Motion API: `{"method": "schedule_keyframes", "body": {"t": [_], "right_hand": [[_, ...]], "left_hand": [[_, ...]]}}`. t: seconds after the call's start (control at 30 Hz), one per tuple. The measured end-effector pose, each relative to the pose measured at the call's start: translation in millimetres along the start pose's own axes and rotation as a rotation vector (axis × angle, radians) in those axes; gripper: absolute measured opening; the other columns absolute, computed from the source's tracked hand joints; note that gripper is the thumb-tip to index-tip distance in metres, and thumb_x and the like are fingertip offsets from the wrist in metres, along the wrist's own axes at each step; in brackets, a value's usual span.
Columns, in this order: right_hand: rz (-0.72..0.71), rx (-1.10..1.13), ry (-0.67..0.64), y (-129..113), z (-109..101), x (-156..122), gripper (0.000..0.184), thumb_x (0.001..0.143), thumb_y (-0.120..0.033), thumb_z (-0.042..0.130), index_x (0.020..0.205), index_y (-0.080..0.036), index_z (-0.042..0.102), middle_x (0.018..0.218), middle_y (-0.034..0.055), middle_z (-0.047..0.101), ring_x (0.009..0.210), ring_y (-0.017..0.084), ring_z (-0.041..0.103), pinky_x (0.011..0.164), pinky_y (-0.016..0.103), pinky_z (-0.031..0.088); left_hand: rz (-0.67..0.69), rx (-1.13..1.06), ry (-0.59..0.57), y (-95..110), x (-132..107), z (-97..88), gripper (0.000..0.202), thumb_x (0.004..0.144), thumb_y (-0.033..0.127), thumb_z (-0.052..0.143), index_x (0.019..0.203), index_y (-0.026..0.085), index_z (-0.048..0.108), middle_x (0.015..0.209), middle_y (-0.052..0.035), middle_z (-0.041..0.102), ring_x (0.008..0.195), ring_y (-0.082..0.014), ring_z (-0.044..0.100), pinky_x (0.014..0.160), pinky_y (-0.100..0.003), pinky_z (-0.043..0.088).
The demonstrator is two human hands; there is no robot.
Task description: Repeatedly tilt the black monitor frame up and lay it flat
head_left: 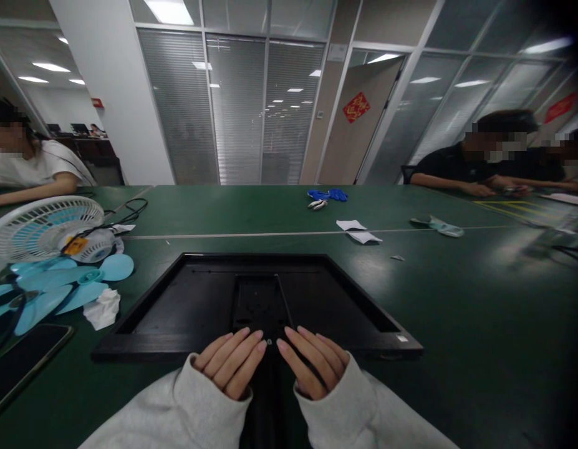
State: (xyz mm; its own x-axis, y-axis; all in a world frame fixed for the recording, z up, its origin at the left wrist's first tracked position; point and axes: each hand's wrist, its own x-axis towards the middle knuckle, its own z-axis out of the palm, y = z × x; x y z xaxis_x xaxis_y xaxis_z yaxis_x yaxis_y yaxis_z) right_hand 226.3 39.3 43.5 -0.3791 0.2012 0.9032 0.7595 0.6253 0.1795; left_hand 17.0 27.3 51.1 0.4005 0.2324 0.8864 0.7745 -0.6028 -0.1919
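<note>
Both hands [270, 365] flat, monitor [255, 305] near edge

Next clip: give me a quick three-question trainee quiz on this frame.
1. True or false: the left hand and right hand both rest, fingers flat, on the near edge of the face-down black monitor.
2. What lies on the green table to the left of the monitor? A) blue fan blades B) scissors C) a mug
3. Fill in: seen from the person, the blue gloves lie ___ the monitor (before/beyond).
Key: 1 true; 2 A; 3 beyond.
</note>
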Motion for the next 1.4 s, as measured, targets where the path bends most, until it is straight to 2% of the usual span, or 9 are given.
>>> {"method": "schedule_keyframes", "body": {"t": [0.2, 0.9, 1.1, 1.4], "right_hand": [[-0.023, -0.007, 0.006, 2, 0, 1, 0.036, 0.085, -0.011, 0.043, 0.11, -0.025, 0.065, 0.108, -0.0014, 0.068, 0.11, 0.013, 0.058, 0.099, 0.028, 0.039], [0.004, 0.001, 0.066, 4, 16, -3, 0.04, 0.088, -0.013, 0.034, 0.109, -0.026, 0.066, 0.112, -0.0021, 0.067, 0.109, 0.013, 0.058, 0.099, 0.03, 0.038], [-0.032, 0.001, 0.047, 4, 13, -1, 0.036, 0.089, -0.015, 0.038, 0.108, -0.025, 0.067, 0.111, -0.0007, 0.067, 0.109, 0.014, 0.058, 0.099, 0.031, 0.038], [0.006, 0.009, 0.052, -1, 10, -1, 0.034, 0.088, -0.014, 0.044, 0.112, -0.026, 0.065, 0.111, -0.0019, 0.067, 0.108, 0.013, 0.058, 0.096, 0.03, 0.04]], "left_hand": [[0.041, 0.008, -0.001, -2, 0, 0.4, 0.037, 0.09, 0.005, 0.036, 0.108, 0.018, 0.066, 0.11, 0.0022, 0.069, 0.107, -0.0114, 0.062, 0.098, -0.024, 0.042], [0.013, 0.019, -0.005, -6, 1, 9.0, 0.04, 0.088, 0.003, 0.035, 0.108, 0.02, 0.065, 0.11, 0.0035, 0.069, 0.108, -0.0103, 0.061, 0.1, -0.024, 0.041], [0.001, 0.014, -0.023, -4, -1, 7.6, 0.039, 0.087, 0.004, 0.037, 0.108, 0.02, 0.065, 0.109, 0.0033, 0.069, 0.108, -0.0102, 0.062, 0.1, -0.024, 0.041], [0.005, 0.01, 0.009, -5, -1, 3.5, 0.036, 0.087, 0.003, 0.04, 0.107, 0.02, 0.066, 0.113, 0.0041, 0.067, 0.108, -0.0098, 0.061, 0.098, -0.024, 0.042]]}}
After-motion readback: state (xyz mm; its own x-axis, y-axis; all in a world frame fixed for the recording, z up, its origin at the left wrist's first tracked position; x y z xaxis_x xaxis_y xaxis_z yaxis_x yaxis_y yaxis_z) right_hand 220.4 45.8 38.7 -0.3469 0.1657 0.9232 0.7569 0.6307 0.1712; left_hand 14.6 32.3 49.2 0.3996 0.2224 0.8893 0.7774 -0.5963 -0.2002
